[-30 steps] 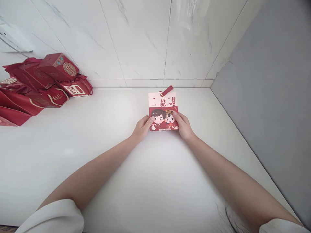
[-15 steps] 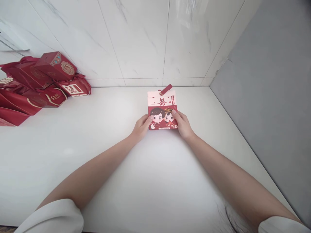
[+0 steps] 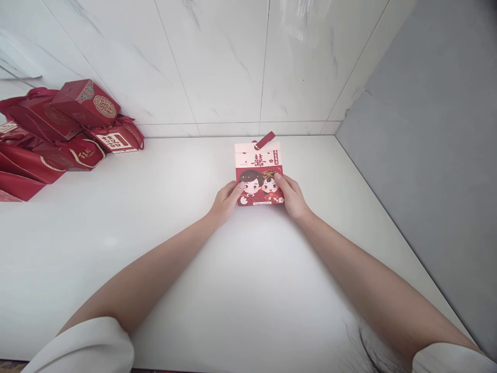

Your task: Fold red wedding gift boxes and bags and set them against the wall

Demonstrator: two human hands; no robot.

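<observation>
A small red and pink paper gift bag (image 3: 258, 166) with a cartoon couple printed on it lies on the white table (image 3: 217, 290), near the far wall. A dark red tag (image 3: 265, 140) sticks out from its top edge. My left hand (image 3: 226, 201) grips the bag's lower left edge, thumb on the front. At the lower right edge my right hand (image 3: 292, 196) pinches the bag the same way. Both forearms reach forward from the bottom of the view.
A heap of red gift bags and boxes (image 3: 66, 129) sits at the far left against the marble wall (image 3: 217, 62). A grey wall (image 3: 438, 166) borders the table on the right.
The bag and both hands sit slightly higher in the view, as does the pile at the left; the head camera has tilted a little. The grip is unchanged.
</observation>
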